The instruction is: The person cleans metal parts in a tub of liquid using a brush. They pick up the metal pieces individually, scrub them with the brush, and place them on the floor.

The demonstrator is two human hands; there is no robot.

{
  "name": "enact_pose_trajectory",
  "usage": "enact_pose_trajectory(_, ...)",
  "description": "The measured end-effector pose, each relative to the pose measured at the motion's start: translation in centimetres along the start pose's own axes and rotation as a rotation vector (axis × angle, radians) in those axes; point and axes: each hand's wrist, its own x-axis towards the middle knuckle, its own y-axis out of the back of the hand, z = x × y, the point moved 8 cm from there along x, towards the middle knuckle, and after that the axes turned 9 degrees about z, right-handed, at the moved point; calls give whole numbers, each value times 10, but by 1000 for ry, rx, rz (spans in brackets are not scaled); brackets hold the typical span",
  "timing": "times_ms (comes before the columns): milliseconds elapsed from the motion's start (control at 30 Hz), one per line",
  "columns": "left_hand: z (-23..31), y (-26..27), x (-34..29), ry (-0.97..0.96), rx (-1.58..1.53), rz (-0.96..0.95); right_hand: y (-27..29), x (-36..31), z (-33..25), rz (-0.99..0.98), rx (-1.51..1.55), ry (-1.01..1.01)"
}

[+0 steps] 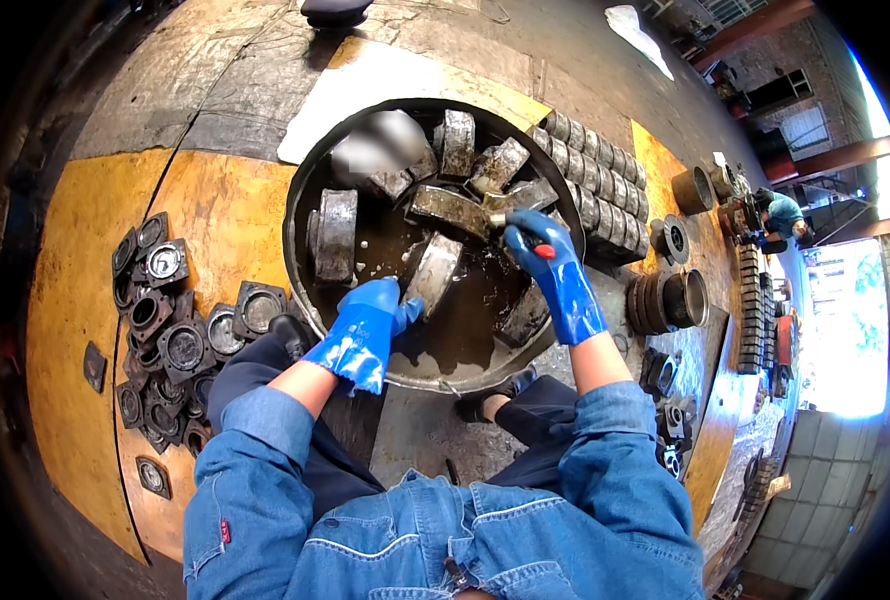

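A: So what are we dealing with?

B: A wet, curved metal block (437, 272) inside the round tub (435, 384), around the tub's middle. Our guess: heavy, totally stiff, not fragile, and slick from the dark liquid (445, 347).

A: How's our grip on it?

B: Our left hand (365, 315), in a blue glove, is at the block's near end. We honestly can't tell if it's clamped or just resting, since the glove hides the contact. Our right hand (557, 272) is wrapped around a red-handled tool (545, 251), off to the block's right.

A: Where would we grab it?

B: Across the narrow sides, near the middle, so the weight sits balanced. Wet glove on wet metal, so squeeze firmly.

A: Anything in our way?

B: Yep, a long block (449, 208) lies crosswise just past the far end, with more crowded behind. The tub's rim is between us and it too. Outside, stacked blocks (605, 190) sit right, and flanged metal pieces (185, 347) are heaped left.
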Motion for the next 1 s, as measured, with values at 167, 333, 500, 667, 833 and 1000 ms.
enact_pose_trajectory(167, -9, -3, 0, 24, -10, 1, 2, 19, 48, 39, 25, -222)
enact_pose_trajectory(333, -5, -3, -1, 8, 0, -1, 19, 27, 140, 301, 69, -802)
enact_pose_trajectory(500, -7, -6, 1, 25, 11, -31, 10, 34, 162, 357, 156, -877)
enact_pose_trajectory(667, -8, -1, -4, 17, -21, 2, -15, 11, 83, 182, 159, -634)
enact_pose_trajectory(833, 0, 4, -3, 15, 13, -34, -18, -6, 4, 56, -114, -1)
enact_pose_trajectory(1000, -4, 4, -4, 48, 12, -40, -36, -21, -20, -335, -377, 35)
